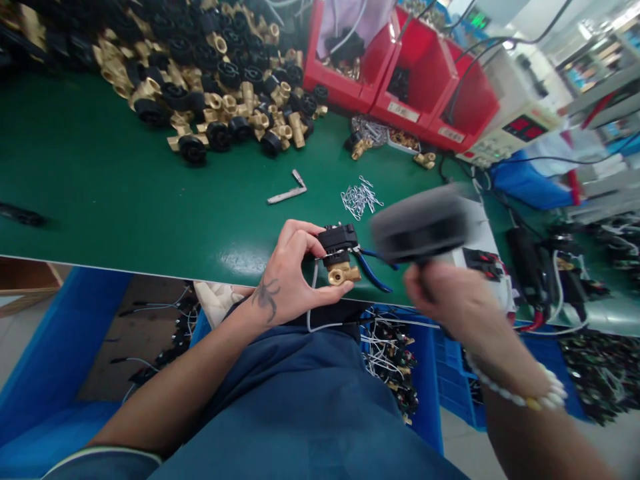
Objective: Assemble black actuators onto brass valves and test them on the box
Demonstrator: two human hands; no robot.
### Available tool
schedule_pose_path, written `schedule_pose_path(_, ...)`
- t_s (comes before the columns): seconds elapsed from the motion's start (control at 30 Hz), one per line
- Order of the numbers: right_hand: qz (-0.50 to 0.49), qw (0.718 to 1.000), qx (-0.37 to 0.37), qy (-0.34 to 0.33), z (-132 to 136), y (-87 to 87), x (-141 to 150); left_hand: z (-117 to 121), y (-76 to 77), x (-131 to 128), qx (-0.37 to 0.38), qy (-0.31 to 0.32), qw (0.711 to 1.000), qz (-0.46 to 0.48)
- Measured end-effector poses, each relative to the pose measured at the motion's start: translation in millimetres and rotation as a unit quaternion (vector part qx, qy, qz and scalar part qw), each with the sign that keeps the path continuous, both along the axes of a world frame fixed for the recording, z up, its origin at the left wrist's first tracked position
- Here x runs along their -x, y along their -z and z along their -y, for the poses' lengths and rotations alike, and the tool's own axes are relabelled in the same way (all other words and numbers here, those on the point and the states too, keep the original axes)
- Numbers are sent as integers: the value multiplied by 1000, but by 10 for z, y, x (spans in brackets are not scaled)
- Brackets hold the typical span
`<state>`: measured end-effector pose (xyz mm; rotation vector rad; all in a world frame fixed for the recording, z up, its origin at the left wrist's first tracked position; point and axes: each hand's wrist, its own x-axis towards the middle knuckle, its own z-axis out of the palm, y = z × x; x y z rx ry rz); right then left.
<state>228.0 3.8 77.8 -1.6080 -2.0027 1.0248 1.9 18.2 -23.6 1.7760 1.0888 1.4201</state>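
Note:
My left hand (295,273) is closed around a brass valve (341,274) with a black plastic housing on top, at the front edge of the green bench. A white cable hangs down from it. My right hand (455,293) grips a grey and black hand tool (423,223) with a thick head, to the right of the valve. Motion smears the tool, so its exact kind cannot be told. Blue-handled pliers (373,270) lie between the valve and the tool, partly hidden. Small metal clips (359,200) lie in a loose pile just beyond the valve.
A bent metal tool (290,191) lies on the green bench (100,180). Many brass and black fittings (230,100) are heaped at the back left. Red bins (415,87) stand behind, beside a box with a red display (525,127). Blue crates (427,387) with cabled parts sit below.

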Motion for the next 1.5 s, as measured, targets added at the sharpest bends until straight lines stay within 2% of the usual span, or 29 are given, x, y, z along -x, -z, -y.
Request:
schedule_pose_path(0.07,30,998,45,-43,-22,37,38,-1,4,-4,1,-3,1000,9)
schedule_pose_path(0.13,36,997,49,-52,-34,14,41,2,9,-5,5,-1,1000,10)
schedule_pose_path(0.23,-42,999,-1,4,-13,-43,-3,7,14,-2,9,5,1000,3)
schedule_pose_path(0.3,-66,997,-8,34,10,-23,-7,7,15,-2,9,3,1000,6)
schedule_pose_path(0.4,-17,998,55,-2,9,57,65,5,11,-9,13,-3,1000,15)
schedule_pose_path(0.47,-27,995,92,-12,-43,70,139,9,11,-17,27,-5,999,16)
schedule_pose_path(0.57,-127,988,75,52,-242,19,270,18,22,-30,44,-4,999,22)
schedule_pose_path(0.63,-208,971,54,103,-469,-4,397,20,30,-37,47,-2,998,28)
schedule_pose_path(0.73,-294,938,96,157,-892,43,671,18,22,-38,49,6,999,22)
schedule_pose_path(0.83,-320,926,115,164,-1234,128,972,16,2,-30,50,14,999,5)
schedule_pose_path(0.87,-329,924,122,150,-1295,144,1048,17,-3,-27,51,16,999,2)
schedule_pose_path(0.93,-330,932,129,79,-1319,146,1125,19,-4,-21,54,14,998,1)
schedule_pose_path(0.97,-310,944,110,33,-1285,140,1114,21,-1,-20,57,13,998,1)
schedule_pose_path(1.03,-220,975,9,-29,-1147,143,984,28,10,-19,54,11,998,7)
schedule_pose_path(1.1,-78,988,-133,-16,-938,212,733,34,23,-20,44,6,999,19)
schedule_pose_path(1.13,-4,982,-188,8,-813,279,579,37,28,-22,40,2,999,25)
schedule_pose_path(1.2,141,957,-253,33,-537,463,262,41,33,-26,37,-7,999,35)
schedule_pose_path(1.3,311,907,-283,-17,-123,746,-104,42,36,-36,42,-13,998,40)
schedule_pose_path(1.4,378,865,-324,-64,158,901,-241,45,43,-48,43,-15,998,43)
schedule_pose_path(1.47,384,856,-340,-70,222,930,-239,51,48,-52,45,-18,998,44)
schedule_pose_path(1.5,378,861,-335,-63,216,928,-228,54,49,-51,46,-18,998,43)
